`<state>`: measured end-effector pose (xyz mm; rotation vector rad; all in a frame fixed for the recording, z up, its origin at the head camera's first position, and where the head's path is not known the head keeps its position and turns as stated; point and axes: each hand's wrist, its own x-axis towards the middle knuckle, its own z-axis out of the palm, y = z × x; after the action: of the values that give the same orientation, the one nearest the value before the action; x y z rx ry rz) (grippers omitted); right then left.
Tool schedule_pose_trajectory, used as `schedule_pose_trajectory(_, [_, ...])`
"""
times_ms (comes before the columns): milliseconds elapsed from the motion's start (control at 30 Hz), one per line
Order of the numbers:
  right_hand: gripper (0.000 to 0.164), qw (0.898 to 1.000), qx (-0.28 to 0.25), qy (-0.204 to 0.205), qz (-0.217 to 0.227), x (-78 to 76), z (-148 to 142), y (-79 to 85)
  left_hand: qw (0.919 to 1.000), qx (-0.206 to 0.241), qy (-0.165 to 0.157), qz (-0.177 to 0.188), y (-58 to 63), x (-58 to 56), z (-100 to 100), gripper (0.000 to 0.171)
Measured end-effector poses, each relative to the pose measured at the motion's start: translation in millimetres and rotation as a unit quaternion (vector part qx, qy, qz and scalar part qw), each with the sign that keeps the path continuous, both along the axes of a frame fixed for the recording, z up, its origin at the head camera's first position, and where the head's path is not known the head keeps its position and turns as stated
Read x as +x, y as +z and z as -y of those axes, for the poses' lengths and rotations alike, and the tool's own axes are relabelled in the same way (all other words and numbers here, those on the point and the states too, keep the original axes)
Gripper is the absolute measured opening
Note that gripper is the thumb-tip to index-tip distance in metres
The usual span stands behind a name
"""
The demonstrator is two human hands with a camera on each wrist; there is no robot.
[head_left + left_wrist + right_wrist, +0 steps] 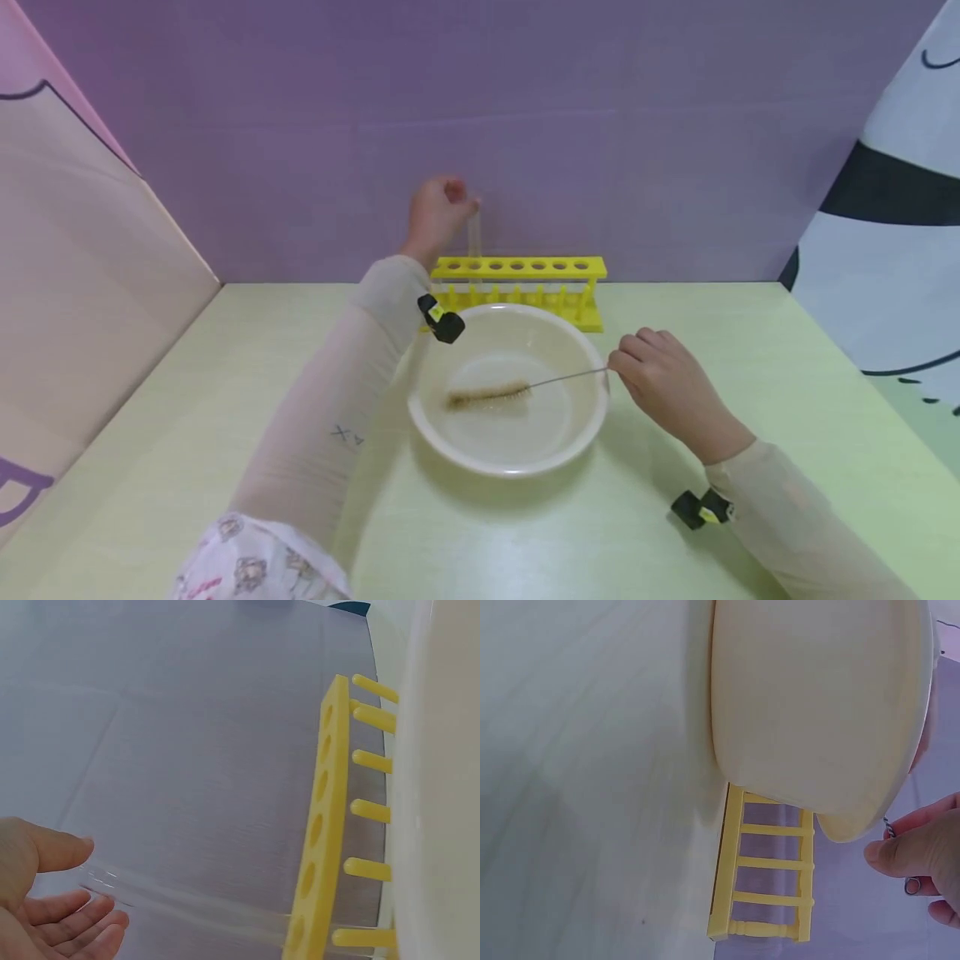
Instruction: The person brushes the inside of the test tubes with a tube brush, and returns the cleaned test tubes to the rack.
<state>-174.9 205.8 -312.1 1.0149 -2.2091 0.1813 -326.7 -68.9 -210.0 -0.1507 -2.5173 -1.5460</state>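
Note:
My left hand (438,218) is at the top of a clear glass test tube (475,237), its thumb and fingers on either side of the mouth. The tube stands upright through a hole near the left end of the yellow test tube rack (519,267). In the left wrist view the tube (195,904) reaches down beside the pegs. My right hand (667,387) pinches the twisted wire handle of a test tube brush (491,394); in the right wrist view its looped end (913,886) shows by the fingers. The tan bristles hang over the basin.
A white round basin (510,471) sits on the pale table (645,533), directly in front of the rack. A purple backdrop (675,167) rises behind the rack. Printed panels stand at the left and right sides.

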Motion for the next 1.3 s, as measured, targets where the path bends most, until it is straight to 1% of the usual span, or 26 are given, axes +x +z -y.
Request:
schedule_pose_trajectory(200, [0.022,1.000,-0.003,0.005,0.000,0.7,-0.6,-1.1,0.9991,-0.010,-0.012,0.041,-14.6,-5.1,-2.1,0.043])
schedule_pose_trajectory(333, [0.022,1.000,-0.005,0.008,0.001,1.8,1.1,-2.9,0.9975,-0.015,-0.008,0.069,-26.7,-7.5,-2.3,0.040])
schedule_pose_trajectory(433, [0.022,1.000,-0.006,0.008,-0.001,1.3,3.5,-3.8,0.9966,-0.023,-0.006,0.079,-33.8,-7.2,-0.9,0.034])
schedule_pose_trajectory(500, [0.021,1.000,-0.007,0.009,-0.004,0.1,5.3,-3.9,0.9963,-0.031,-0.009,0.080,-37.3,-6.4,0.6,0.025])
schedule_pose_trajectory(567, [0.021,1.000,-0.007,0.009,-0.004,-1.1,6.9,-4.0,0.9962,-0.038,-0.016,0.077,-40.0,-5.7,2.1,0.015])
schedule_pose_trajectory(633, [0.021,1.000,-0.006,0.010,-0.003,-2.1,8.3,-4.2,0.9958,-0.040,-0.022,0.080,-42.1,-4.9,3.8,0.011])
schedule_pose_trajectory(733, [0.021,1.000,-0.003,0.010,0.002,-2.5,10.1,-4.4,0.9955,-0.037,-0.031,0.082,-44.3,-4.3,6.2,0.021])
schedule_pose_trajectory(800, [0.021,1.000,-0.002,0.010,0.004,-2.8,10.7,-4.7,0.9945,-0.037,-0.033,0.093,-45.0,-4.2,7.2,0.024])
schedule_pose_trajectory(867, [0.021,1.000,-0.002,0.010,0.006,-3.0,11.0,-5.0,0.9933,-0.039,-0.030,0.104,-45.6,-4.7,7.4,0.019])
schedule_pose_trajectory(933, [0.022,1.000,-0.003,0.010,0.006,-3.3,11.0,-5.4,0.9917,-0.042,-0.026,0.119,-46.4,-5.9,7.3,0.007])
schedule_pose_trajectory(967, [0.021,1.000,-0.003,0.011,0.007,-3.6,10.9,-5.7,0.9908,-0.043,-0.023,0.126,-46.6,-6.5,7.2,0.004])
schedule_pose_trajectory(1033, [0.021,1.000,-0.004,0.011,0.008,-3.7,10.9,-6.1,0.9900,-0.042,-0.020,0.133,-47.9,-8.0,7.3,0.011])
schedule_pose_trajectory(1100, [0.021,1.000,-0.004,0.011,0.008,-3.9,10.8,-6.4,0.9898,-0.039,-0.021,0.136,-49.6,-8.9,7.7,0.014])
schedule_pose_trajectory(1300, [0.021,1.000,-0.004,0.016,-0.002,-5.3,10.5,-6.7,0.9919,-0.033,-0.017,0.121,-53.2,-10.7,9.0,0.011])
